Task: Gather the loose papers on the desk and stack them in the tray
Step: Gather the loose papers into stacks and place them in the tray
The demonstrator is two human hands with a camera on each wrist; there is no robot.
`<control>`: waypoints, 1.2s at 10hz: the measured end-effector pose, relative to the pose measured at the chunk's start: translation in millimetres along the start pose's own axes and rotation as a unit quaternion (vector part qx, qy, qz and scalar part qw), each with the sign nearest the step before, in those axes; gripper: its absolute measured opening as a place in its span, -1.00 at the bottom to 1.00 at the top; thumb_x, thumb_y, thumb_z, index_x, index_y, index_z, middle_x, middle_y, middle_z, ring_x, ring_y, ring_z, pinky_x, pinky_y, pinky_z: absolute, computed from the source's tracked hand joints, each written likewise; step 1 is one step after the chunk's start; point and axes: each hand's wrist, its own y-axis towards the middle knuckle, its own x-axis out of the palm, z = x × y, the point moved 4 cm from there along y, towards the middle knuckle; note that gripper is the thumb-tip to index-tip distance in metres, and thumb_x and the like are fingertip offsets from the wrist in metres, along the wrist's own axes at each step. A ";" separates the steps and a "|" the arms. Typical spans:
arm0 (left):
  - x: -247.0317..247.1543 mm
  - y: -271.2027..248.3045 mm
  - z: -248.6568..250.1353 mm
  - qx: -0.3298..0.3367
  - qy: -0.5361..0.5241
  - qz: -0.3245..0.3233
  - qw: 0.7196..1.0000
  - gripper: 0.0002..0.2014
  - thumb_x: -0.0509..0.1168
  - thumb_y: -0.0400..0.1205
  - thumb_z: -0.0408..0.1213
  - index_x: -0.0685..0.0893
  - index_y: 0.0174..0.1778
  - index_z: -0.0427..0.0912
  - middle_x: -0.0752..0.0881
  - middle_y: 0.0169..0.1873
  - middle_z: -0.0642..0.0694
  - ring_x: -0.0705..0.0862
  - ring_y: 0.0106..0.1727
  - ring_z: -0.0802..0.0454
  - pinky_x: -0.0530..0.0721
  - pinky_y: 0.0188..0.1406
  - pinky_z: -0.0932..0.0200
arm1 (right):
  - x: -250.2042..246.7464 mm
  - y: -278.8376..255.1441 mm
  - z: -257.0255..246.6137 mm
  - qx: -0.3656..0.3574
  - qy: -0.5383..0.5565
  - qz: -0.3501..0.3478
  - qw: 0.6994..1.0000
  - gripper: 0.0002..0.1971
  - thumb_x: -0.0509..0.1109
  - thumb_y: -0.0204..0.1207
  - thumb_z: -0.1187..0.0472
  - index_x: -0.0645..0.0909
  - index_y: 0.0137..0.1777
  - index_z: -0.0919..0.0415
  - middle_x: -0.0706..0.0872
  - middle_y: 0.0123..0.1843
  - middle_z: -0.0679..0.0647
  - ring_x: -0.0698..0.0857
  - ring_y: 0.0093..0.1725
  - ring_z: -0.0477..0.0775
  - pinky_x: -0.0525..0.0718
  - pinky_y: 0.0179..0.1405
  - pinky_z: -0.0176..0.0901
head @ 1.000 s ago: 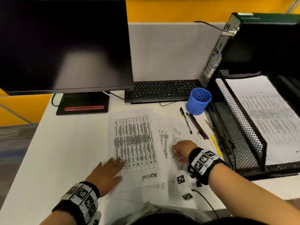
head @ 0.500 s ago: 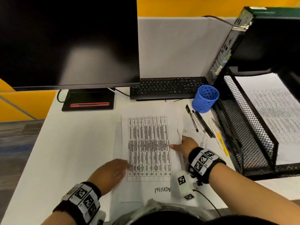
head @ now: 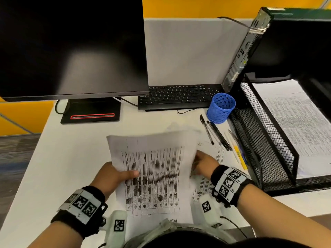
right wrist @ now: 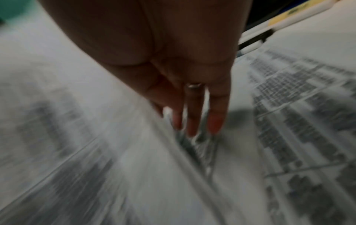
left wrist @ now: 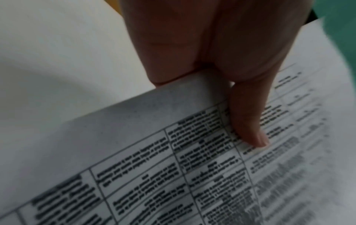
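Paper (head: 152,169) rides lifted above the bench (head: 59,158), pinched at its edge by the left hand (head: 114,176); that grip should stay firm while the right hand (head: 204,163), fingers straight, slides under the sheets lying beside the tray (head: 268,145).

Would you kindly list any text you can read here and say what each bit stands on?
"N", handwritten: sheet beside the pens.
Handwriting at the lifted sheet's near edge: cut off, unreadable.
Table print on the sheets, tray paper: too small or blurred.
Keyboard keys: too small.
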 end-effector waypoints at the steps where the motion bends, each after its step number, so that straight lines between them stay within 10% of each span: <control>1: 3.4 -8.6 -4.6 0.009 0.061 -0.065 0.996 -0.29 0.69 -0.19 0.04 0.82 -0.11 -0.15 0.86 -0.12 -0.09 0.81 -0.01 0.01 0.65 0.19 -0.05 | -35.8 12.8 32.4 0.133 -0.029 0.122 0.983 -0.57 0.23 0.53 0.38 0.46 0.42 0.32 0.57 0.40 0.25 0.61 0.31 0.23 0.56 0.25 -0.10; 4: 3.5 -12.1 -10.8 0.023 0.108 -0.116 0.987 -0.34 0.61 -0.17 0.24 0.82 -0.36 -0.22 0.82 -0.35 -0.15 0.74 -0.23 0.05 0.57 -0.16 0.18 | -16.0 11.7 30.1 0.206 0.256 0.073 0.942 -0.58 0.28 0.55 0.32 0.47 0.40 0.42 0.60 0.37 0.38 0.64 -0.29 0.05 0.68 -0.28 -0.07; 7: 2.2 -20.7 -12.8 -0.002 0.073 -0.153 0.985 -0.69 0.67 0.04 -0.32 0.84 -0.34 -0.30 0.84 -0.31 -0.27 0.80 -0.21 -0.05 0.72 -0.19 0.23 | 34.4 12.7 -25.2 0.066 -0.062 -0.067 0.994 -0.57 0.41 0.47 -0.08 0.69 0.25 0.16 0.76 0.19 0.10 0.69 0.18 0.08 0.49 0.04 -0.30; 9: -18.3 -21.5 -8.7 0.026 0.065 -0.033 0.997 -0.36 0.64 -0.03 -0.04 0.78 -0.01 -0.11 0.85 -0.08 0.00 0.79 0.01 0.12 0.65 0.05 0.12 | 27.0 9.2 -23.5 0.022 0.106 0.002 0.994 -0.84 0.30 0.58 0.36 0.67 0.07 0.20 0.77 0.02 0.13 0.78 -0.11 -0.02 0.72 -0.11 -0.23; 11: -28.2 -6.3 8.1 0.049 -0.048 0.110 0.992 -0.11 0.68 -0.25 0.10 0.75 0.05 -0.11 0.85 -0.08 -0.03 0.81 -0.02 0.00 0.70 0.07 0.00 | 11.4 -4.3 -34.5 -0.087 0.187 -0.005 0.978 -0.69 0.22 0.47 0.68 0.67 -0.06 0.32 0.81 -0.39 -0.14 0.76 -0.27 -0.08 0.73 -0.20 -0.22; 12: -20.4 -2.0 22.8 0.071 -0.082 0.119 0.987 -0.32 0.69 0.05 -0.21 0.69 0.13 -0.11 0.83 -0.01 -0.10 0.79 0.04 -0.09 0.67 0.16 -0.13 | 13.4 -13.1 -39.3 -0.099 0.128 -0.046 0.986 -0.60 0.28 0.44 0.59 0.65 -0.24 0.01 0.79 -0.41 -0.23 0.71 -0.17 -0.07 0.70 0.00 -0.16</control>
